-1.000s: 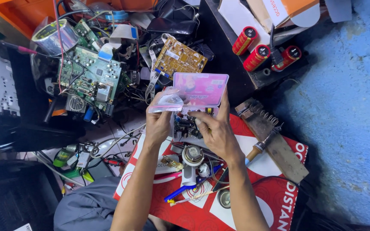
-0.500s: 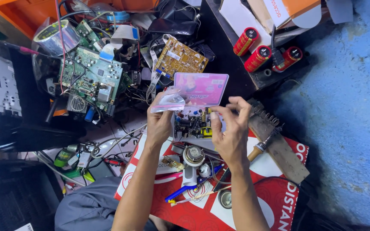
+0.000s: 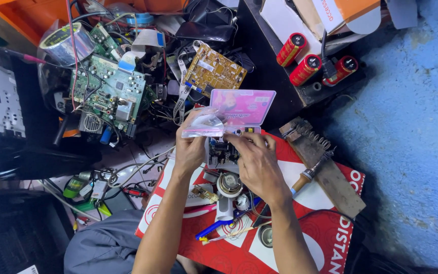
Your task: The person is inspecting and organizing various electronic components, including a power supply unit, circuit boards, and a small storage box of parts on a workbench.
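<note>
My left hand (image 3: 191, 149) pinches a small clear plastic bag (image 3: 203, 125) against the left side of a pink see-through box (image 3: 243, 105) whose lid stands open. My right hand (image 3: 258, 165) lies just below the box, its fingers bent at the box's front edge and over a small dark circuit board (image 3: 221, 152). Whether those fingers pinch anything is hidden. Below the hands sit a round metal part (image 3: 229, 183) and a blue pen (image 3: 218, 226) on a red printed sheet (image 3: 330, 238).
A soldering iron (image 3: 311, 171) rests on a wooden stand to the right. Behind the hands lie a green circuit board (image 3: 108, 94), a yellow board (image 3: 214, 71), a tape roll (image 3: 69, 43), tangled wires and red capacitors (image 3: 305, 63). Blue floor (image 3: 411, 132) lies at right.
My right hand has come down from the box lid's right edge and now lies lower, fingers pointing left over the small board. The left hand stays on the bag.
</note>
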